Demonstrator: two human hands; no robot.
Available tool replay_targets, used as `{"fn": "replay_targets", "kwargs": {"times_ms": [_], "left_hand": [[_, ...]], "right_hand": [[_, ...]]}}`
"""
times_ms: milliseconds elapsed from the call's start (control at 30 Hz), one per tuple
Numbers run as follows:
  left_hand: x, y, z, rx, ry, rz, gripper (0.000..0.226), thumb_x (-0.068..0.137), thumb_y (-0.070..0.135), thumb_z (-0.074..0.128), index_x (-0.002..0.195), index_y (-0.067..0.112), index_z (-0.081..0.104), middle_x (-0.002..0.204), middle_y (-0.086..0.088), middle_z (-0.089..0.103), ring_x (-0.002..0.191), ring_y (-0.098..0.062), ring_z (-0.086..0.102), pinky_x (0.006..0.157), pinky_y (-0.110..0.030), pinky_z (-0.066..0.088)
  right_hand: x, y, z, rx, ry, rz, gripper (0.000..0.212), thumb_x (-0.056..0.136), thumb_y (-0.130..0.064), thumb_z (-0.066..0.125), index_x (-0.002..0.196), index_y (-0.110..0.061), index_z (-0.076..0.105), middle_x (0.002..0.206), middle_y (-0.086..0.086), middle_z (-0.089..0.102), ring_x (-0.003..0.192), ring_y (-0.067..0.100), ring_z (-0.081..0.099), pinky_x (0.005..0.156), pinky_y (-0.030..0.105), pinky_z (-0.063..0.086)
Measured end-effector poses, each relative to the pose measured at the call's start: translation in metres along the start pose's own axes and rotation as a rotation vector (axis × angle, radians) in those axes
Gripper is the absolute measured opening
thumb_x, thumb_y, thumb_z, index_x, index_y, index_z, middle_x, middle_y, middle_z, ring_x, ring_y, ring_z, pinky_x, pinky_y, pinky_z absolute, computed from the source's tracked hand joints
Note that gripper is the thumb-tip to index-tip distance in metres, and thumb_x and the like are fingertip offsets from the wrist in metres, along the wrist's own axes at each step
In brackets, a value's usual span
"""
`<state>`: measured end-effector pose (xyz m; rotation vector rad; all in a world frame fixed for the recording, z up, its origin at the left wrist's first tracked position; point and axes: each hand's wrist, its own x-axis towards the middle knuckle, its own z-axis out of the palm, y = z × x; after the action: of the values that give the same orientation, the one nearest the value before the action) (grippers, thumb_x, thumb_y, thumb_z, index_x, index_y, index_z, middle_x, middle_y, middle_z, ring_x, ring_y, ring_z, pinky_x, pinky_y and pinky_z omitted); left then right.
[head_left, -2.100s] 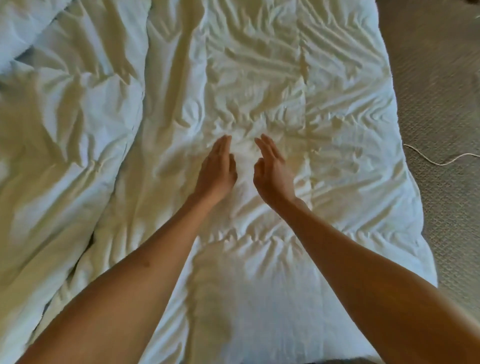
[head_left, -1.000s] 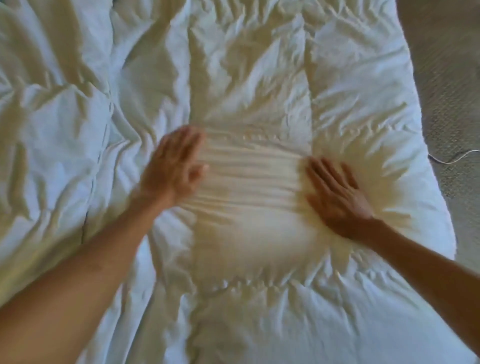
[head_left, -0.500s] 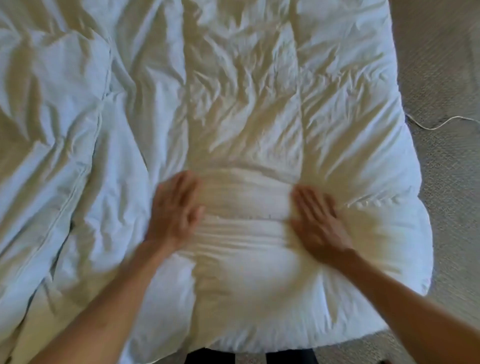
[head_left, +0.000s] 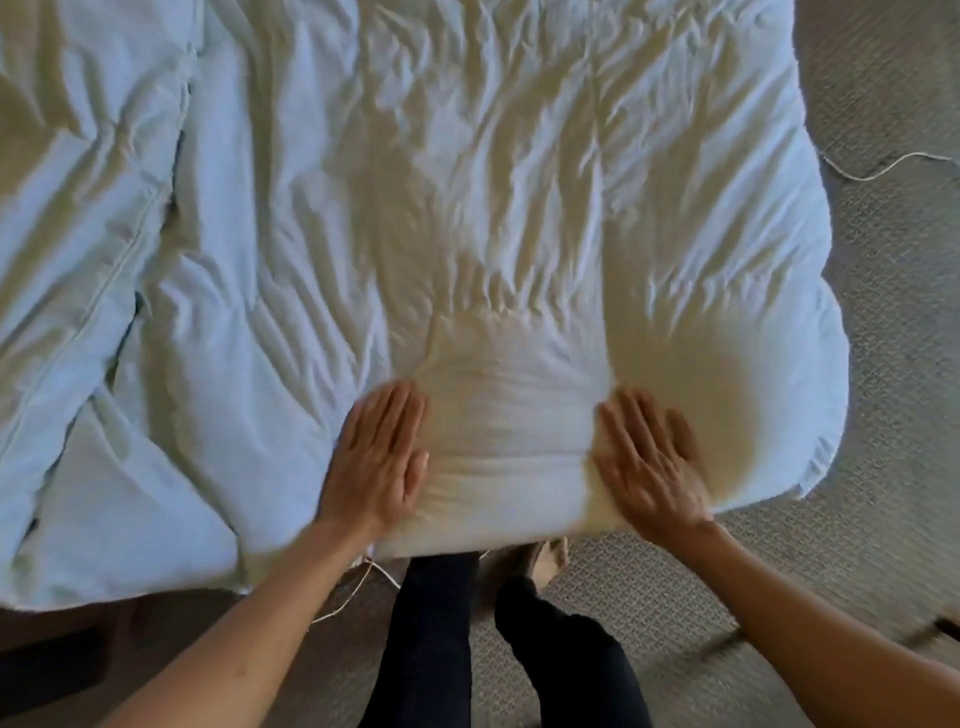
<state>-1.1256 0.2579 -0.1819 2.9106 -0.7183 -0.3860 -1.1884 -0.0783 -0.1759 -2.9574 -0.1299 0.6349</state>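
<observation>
Smoothing the white duvet (head_left: 498, 218) flat at the foot of the bed.

Left hand (head_left: 376, 460) at 7 o'clock and right hand (head_left: 647, 465) at 5 o'clock press flat, fingers straight, gripping nothing, either side of a taut panel by the near hem. The next move likely calls for sweeping outward toward the creases at 9 and 3 o'clock.

Warm soft daylight, bluish at left; motion blur, edges bowed
</observation>
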Motion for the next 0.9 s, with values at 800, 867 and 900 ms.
{"fn": "replay_targets", "kwargs": {"times_ms": [800, 867, 900], "left_hand": [[-0.04, 0.174, 0.021, -2.361, 0.286, -1.371, 0.043, 0.095, 0.044, 0.055, 0.122, 0.012, 0.062, 0.113, -0.012, 0.07, 0.121, -0.034, 0.057, 0.105, -0.053, 0.044], [-0.027, 0.191, 0.018, -2.438, 0.172, -1.289, 0.056, 0.087, 0.05, 0.058, 0.129, 0.012, 0.058, 0.129, -0.015, 0.063, 0.123, -0.035, 0.057, 0.102, -0.052, 0.046], [-0.024, 0.199, 0.016, -2.425, 0.129, -1.275, 0.056, 0.086, 0.051, 0.057, 0.127, 0.013, 0.059, 0.126, -0.014, 0.065, 0.117, -0.032, 0.061, 0.097, -0.048, 0.051]], "right_hand": [[-0.073, -0.021, 0.002, 2.331, -0.005, 1.105, 0.031, 0.084, -0.02, 0.069, 0.112, -0.011, 0.062, 0.104, 0.008, 0.071, 0.098, 0.026, 0.065, 0.071, 0.038, 0.058], [-0.066, -0.024, 0.0, 2.396, -0.028, 1.034, 0.04, 0.084, -0.021, 0.065, 0.122, -0.011, 0.059, 0.112, 0.01, 0.069, 0.102, 0.029, 0.065, 0.077, 0.042, 0.058], [-0.066, -0.026, -0.002, 2.417, -0.048, 0.988, 0.044, 0.085, -0.023, 0.064, 0.126, -0.011, 0.057, 0.116, 0.011, 0.067, 0.104, 0.03, 0.065, 0.08, 0.043, 0.058]]}}
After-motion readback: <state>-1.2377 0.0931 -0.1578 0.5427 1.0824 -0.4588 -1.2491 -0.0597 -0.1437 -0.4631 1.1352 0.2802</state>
